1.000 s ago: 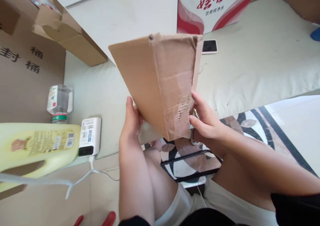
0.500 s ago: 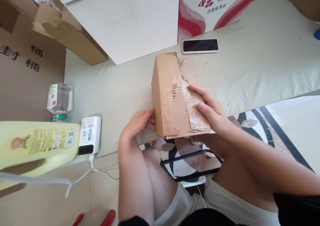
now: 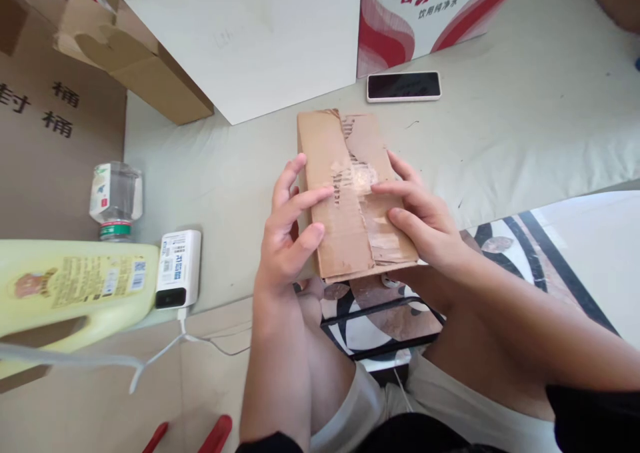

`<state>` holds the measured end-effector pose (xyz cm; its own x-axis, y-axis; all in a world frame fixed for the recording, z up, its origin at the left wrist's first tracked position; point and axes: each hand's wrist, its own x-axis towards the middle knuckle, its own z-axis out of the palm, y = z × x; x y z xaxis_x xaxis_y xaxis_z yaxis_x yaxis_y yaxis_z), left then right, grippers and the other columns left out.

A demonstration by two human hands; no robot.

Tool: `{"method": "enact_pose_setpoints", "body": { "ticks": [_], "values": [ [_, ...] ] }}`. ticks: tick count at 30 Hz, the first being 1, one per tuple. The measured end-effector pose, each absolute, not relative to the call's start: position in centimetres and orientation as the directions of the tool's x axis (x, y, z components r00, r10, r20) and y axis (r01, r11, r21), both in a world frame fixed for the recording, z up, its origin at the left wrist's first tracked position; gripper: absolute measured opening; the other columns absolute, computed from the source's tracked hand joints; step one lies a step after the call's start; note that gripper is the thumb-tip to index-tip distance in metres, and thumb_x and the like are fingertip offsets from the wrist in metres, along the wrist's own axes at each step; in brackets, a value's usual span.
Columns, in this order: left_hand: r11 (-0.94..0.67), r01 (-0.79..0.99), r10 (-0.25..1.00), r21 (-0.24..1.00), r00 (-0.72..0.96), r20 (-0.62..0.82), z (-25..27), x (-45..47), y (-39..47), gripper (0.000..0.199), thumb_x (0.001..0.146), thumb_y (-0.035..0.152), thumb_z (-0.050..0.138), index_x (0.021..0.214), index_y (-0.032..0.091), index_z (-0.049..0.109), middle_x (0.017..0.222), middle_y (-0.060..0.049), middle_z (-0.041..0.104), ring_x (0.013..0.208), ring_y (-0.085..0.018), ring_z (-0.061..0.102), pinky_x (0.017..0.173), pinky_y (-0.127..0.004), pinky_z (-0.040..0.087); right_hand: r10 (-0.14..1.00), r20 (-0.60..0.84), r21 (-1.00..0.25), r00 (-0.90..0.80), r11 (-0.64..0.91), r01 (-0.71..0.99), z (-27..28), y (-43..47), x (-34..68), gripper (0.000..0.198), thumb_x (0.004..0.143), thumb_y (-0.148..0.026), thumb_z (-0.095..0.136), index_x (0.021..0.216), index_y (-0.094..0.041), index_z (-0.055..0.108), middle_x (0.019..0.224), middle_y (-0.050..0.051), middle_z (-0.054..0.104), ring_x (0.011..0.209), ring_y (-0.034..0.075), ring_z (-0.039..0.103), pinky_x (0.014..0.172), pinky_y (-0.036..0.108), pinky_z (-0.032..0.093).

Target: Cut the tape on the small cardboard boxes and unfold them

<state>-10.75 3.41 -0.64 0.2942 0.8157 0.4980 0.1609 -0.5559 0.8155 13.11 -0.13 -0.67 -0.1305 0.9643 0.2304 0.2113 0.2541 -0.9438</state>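
Observation:
A small brown cardboard box (image 3: 330, 139) with torn tape along its top seam lies flat on the pale green cushion (image 3: 500, 119), its near end over the edge. My left hand (image 3: 289, 233) grips its left side, fingers spread across the top. My right hand (image 3: 420, 216) holds the right side, with the fingers pressing on the taped seam.
A phone (image 3: 404, 85) lies face up behind the box. A white board (image 3: 250, 39) and a red-and-white carton (image 3: 415, 13) stand at the back. At left are a water bottle (image 3: 116, 199), a white power bank (image 3: 177, 267), a yellow jug (image 3: 70, 286) and brown cartons (image 3: 45, 139).
The box was held up on end in the air, then came down onto the cushion. My left hand moved from its side up onto its top.

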Motion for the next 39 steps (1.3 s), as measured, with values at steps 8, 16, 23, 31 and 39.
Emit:
{"method": "enact_pose_setpoints", "body": {
  "ticks": [8, 16, 23, 31, 39],
  "values": [
    [-0.532, 0.127, 0.834, 0.837, 0.253, 0.491, -1.6, -11.3, 4.0, 0.035, 0.087, 0.06, 0.064, 0.104, 0.03, 0.07, 0.157, -0.002, 0.042, 0.148, -0.039, 0.04, 0.116, -0.059, 0.045, 0.941, 0.26, -0.95, -0.215, 0.289, 0.119, -0.6, 0.3, 13.0, 0.022, 0.098, -0.034, 0.055, 0.096, -0.028, 0.076, 0.168, -0.006, 0.026, 0.154, 0.03, 0.033, 0.126, 0.051, 0.035],
    [-0.515, 0.196, 0.855, 0.835, 0.195, 0.481, -2.2, -11.2, 4.3, 0.043, 0.085, 0.068, 0.062, 0.093, 0.026, 0.067, 0.153, -0.003, 0.044, 0.144, -0.038, 0.046, 0.116, -0.058, 0.045, 0.923, 0.331, -0.903, -0.198, 0.371, 0.216, -0.4, 0.2, 12.5, 0.024, 0.099, -0.027, 0.05, 0.095, -0.025, 0.073, 0.168, -0.003, 0.027, 0.153, 0.029, 0.035, 0.125, 0.052, 0.036],
    [-0.529, 0.16, 0.848, 0.833, 0.144, 0.511, -3.0, -10.6, 4.5, 0.037, 0.088, 0.062, 0.062, 0.095, 0.026, 0.065, 0.153, -0.006, 0.045, 0.151, -0.035, 0.037, 0.122, -0.057, 0.036, 0.842, 0.446, -0.775, -0.303, 0.533, 0.341, 1.1, 0.9, 12.2, 0.022, 0.092, -0.019, 0.053, 0.107, -0.026, 0.068, 0.122, 0.003, 0.072, 0.147, 0.027, 0.046, 0.129, 0.061, 0.02],
    [-0.488, 0.124, 0.868, 0.864, 0.166, 0.467, -3.1, -10.7, 4.6, 0.039, 0.087, 0.063, 0.062, 0.094, 0.025, 0.062, 0.154, -0.007, 0.043, 0.151, -0.036, 0.036, 0.122, -0.057, 0.036, 0.81, 0.389, -0.716, -0.439, 0.566, 0.409, 3.3, 0.6, 11.5, 0.01, 0.084, -0.03, 0.07, 0.092, -0.025, 0.069, 0.118, 0.006, 0.072, 0.144, 0.034, 0.047, 0.123, 0.061, 0.03],
    [-0.477, 0.092, 0.872, 0.874, 0.173, 0.458, -2.8, -10.5, 4.4, 0.037, 0.087, 0.061, 0.064, 0.095, 0.025, 0.062, 0.155, -0.006, 0.043, 0.151, -0.036, 0.036, 0.124, -0.059, 0.034, 0.795, 0.461, -0.755, -0.394, 0.585, 0.296, 2.7, 0.9, 11.6, 0.004, 0.087, -0.021, 0.066, 0.084, -0.023, 0.066, 0.108, 0.004, 0.074, 0.131, 0.026, 0.059, 0.122, 0.054, 0.039]
  ]
}}
